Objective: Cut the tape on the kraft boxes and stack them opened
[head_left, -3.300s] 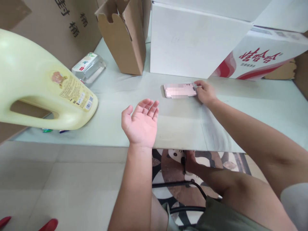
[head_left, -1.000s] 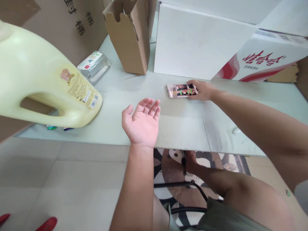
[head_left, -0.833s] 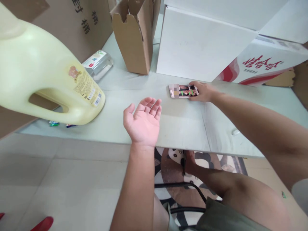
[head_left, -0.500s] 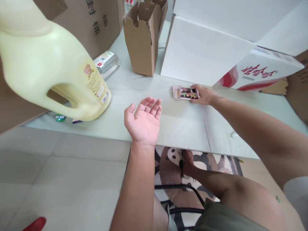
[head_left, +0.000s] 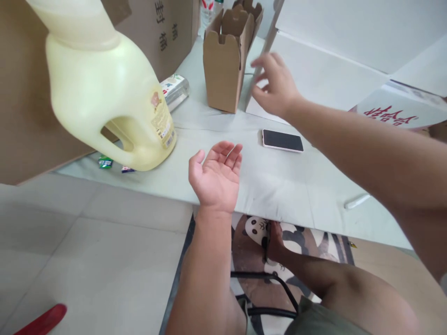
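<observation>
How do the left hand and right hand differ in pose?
The left hand lies palm up; the right hand shows mostly its back. The left hand is over the table's near edge; the right hand is farther forward, before a white box. Both look empty, fingers partly curled, off the smartphone.

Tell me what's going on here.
Neither hand visibly holds anything. The left hand is palm up near the front edge of the table. The right hand, fingers bent, is in front of the white box, near the brown carton. The phone lies untouched, screen dark; a yellow jug stands to the left.
</observation>
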Tool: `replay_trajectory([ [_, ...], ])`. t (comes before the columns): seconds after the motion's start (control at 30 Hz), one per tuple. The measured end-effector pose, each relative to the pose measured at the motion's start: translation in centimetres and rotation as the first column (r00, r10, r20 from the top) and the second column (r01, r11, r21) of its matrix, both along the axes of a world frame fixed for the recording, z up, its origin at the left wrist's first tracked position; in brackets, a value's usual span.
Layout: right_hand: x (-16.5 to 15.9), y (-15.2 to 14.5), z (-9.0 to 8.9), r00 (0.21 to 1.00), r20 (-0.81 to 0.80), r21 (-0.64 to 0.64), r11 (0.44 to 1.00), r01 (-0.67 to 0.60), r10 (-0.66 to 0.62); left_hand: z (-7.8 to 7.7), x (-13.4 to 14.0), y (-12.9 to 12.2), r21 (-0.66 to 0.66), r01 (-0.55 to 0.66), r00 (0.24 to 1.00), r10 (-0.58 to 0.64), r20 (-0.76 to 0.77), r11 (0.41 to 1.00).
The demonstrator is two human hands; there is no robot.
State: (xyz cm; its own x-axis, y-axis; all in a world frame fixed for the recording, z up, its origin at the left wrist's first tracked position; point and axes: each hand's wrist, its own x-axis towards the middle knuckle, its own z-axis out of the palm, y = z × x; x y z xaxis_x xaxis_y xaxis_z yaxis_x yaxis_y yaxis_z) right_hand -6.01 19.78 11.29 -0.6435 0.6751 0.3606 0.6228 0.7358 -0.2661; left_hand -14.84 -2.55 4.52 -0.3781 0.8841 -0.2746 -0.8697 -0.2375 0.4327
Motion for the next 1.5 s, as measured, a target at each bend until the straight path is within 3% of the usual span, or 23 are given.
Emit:
replay_trajectory([
  [0.1,-5.2,0.0,2.9,0.996,-0.043,0.108,0.991,-0.074,0.079,0.0,0.1,0.1,-0.001,0.009,1.000,-0.009,-0.004,1.000],
  [0.17,-7.3,0.6,3.8,1.000,0.022,0.074,0.997,-0.016,0.014,0.2,0.2,0.2,-0.011,0.008,1.000,-0.008,-0.002,1.000],
  [0.27,-8.5,1.6,3.7,0.983,0.118,0.036,0.989,0.140,-0.144,0.5,0.2,0.2,-0.025,0.001,1.000,-0.001,0.008,1.000],
  [0.37,-7.3,1.3,3.0,0.980,0.102,0.069,0.984,0.165,-0.172,0.6,0.1,0.1,-0.021,0.006,1.000,-0.006,0.010,1.000],
  [0.47,-3.7,-1.4,2.5,0.987,0.073,0.056,0.989,0.138,-0.142,0.5,-0.5,-0.1,-0.039,-0.055,0.998,0.054,-0.017,0.998],
  [0.57,2.0,-6.9,2.2,0.988,0.025,0.066,0.987,0.147,-0.149,0.3,-1.3,-0.3,-0.070,-0.208,0.972,0.199,-0.123,0.976],
  [0.67,8.6,-13.9,1.7,0.981,-0.088,0.104,0.977,0.184,-0.175,0.2,-1.7,-0.4,-0.078,-0.404,0.876,0.361,-0.320,0.911],
  [0.73,12.5,-18.5,1.0,0.964,-0.202,0.136,0.970,0.202,-0.173,0.2,-1.2,-0.4,-0.003,-0.483,0.776,0.426,-0.464,0.876],
  [0.8,15.7,-22.2,0.1,0.923,-0.323,0.118,0.959,0.257,-0.207,0.3,-0.2,-0.3,0.122,-0.430,0.703,0.417,-0.576,0.894],
  [0.9,19.1,-25.2,-1.5,0.862,-0.429,0.125,0.927,0.352,-0.270,0.6,1.7,0.0,0.210,-0.195,0.695,0.286,-0.660,0.958],
  [0.97,20.7,-25.4,-2.5,0.840,-0.479,0.133,0.925,0.357,-0.256,0.7,3.1,0.4,0.213,-0.108,0.717,0.225,-0.660,0.971],
  [1.2,24.8,-21.8,-5.6,0.789,-0.582,-0.067,0.979,0.191,-0.194,0.4,6.9,3.1,0.262,-0.113,0.707,0.263,-0.656,0.958],
  [1.37,26.4,-19.3,-7.8,0.749,-0.596,-0.125,0.955,0.270,-0.290,-0.8,9.7,4.8,0.279,-0.085,0.637,0.267,-0.723,0.957],
  [1.5,27.6,-18.8,-9.0,0.631,-0.678,-0.116,0.902,0.415,-0.377,-1.5,11.4,5.7,0.266,-0.063,0.563,0.255,-0.786,0.962],
])
